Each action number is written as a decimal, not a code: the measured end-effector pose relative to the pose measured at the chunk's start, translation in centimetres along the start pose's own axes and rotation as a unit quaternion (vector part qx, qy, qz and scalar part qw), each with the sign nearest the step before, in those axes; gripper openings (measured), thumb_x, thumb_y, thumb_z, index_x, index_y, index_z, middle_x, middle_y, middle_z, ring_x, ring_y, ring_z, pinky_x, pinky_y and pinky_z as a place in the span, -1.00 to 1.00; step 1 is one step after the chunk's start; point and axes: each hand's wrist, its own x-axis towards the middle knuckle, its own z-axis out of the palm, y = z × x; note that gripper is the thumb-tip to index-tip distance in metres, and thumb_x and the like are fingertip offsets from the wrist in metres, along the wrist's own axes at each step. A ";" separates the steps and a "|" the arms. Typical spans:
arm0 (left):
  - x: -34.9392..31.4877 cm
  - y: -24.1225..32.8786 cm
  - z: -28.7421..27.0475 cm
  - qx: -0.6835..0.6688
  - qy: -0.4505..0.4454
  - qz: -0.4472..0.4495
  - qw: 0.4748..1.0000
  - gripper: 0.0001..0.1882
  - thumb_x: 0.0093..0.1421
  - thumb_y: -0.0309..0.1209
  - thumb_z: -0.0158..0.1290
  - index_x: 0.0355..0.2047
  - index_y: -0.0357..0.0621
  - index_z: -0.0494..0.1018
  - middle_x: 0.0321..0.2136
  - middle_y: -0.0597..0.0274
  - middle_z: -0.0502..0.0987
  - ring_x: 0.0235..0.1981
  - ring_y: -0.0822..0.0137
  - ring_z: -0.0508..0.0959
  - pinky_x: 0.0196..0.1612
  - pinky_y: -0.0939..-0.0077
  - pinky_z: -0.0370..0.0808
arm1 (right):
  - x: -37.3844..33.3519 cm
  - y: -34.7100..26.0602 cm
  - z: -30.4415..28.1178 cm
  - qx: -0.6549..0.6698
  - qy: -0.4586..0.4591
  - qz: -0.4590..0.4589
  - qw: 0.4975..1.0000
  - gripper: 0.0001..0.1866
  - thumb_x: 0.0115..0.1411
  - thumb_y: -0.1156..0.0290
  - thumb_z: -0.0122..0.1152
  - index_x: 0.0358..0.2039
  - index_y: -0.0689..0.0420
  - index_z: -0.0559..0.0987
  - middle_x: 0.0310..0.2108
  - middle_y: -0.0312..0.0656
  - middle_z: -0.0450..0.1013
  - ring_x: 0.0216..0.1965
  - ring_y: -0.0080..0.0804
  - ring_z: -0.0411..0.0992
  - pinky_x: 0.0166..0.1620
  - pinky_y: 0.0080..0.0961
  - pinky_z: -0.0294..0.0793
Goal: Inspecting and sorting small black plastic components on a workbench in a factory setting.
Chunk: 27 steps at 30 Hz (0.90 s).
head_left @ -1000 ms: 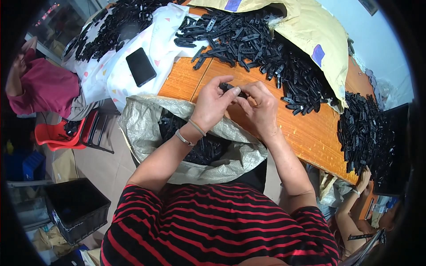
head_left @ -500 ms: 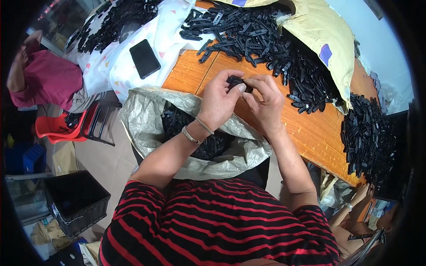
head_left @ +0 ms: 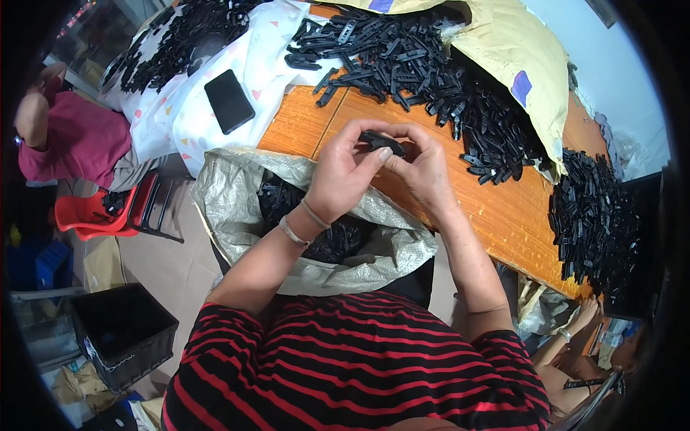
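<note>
left hand (head_left: 343,174) and right hand (head_left: 427,174) both have a small black part (head_left: 378,141) pinched near the tabletop (head_left: 496,223) edge, above the open sack (head_left: 228,192). fingertip hold only imo, so one thumb slip could ping it in among the dark pieces (head_left: 279,200) inside.

From my remote feed I see an orange-brown wooden counter (head_left: 496,223), a pale bluish wall (head_left: 624,79) at upper right, dark window glass (head_left: 90,36) at upper left, and a red chair (head_left: 85,217) on light floor tiles (head_left: 171,266).
</note>
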 end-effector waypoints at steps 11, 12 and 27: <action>-2.5 2.4 -1.7 0.010 -0.002 -0.052 0.999 -0.82 0.21 -0.57 0.08 -0.17 -0.35 0.47 -0.33 0.30 0.50 -0.34 0.56 0.51 -0.29 0.69 0.48 | -2.7 0.6 1.8 -0.063 -0.027 -0.050 0.996 -0.70 -0.03 0.45 0.47 -0.32 0.24 0.56 -0.42 -0.33 0.51 -0.38 -0.71 0.41 -0.30 -0.67 0.44; -3.0 3.3 -2.5 0.086 -0.019 -0.097 0.991 -0.83 0.20 -0.56 0.10 -0.20 -0.35 0.48 -0.39 0.31 0.50 -0.37 0.56 0.51 -0.31 0.69 0.47 | -2.9 0.6 1.5 -0.051 -0.095 -0.027 0.994 -0.70 0.01 0.42 0.46 -0.27 0.22 0.57 -0.43 -0.33 0.51 -0.38 -0.69 0.41 -0.30 -0.67 0.43; 4.0 2.1 -9.6 0.517 0.050 0.065 0.852 -0.80 0.09 -0.44 0.20 -0.28 -0.26 0.53 -0.39 0.12 0.57 -0.38 0.23 0.58 -0.26 0.46 0.49 | 9.6 6.9 -5.7 -0.564 0.047 -0.162 0.809 -0.76 0.01 0.54 0.19 -0.25 0.11 0.59 -0.28 -0.03 0.39 -0.29 -0.02 0.48 -0.26 -0.16 0.49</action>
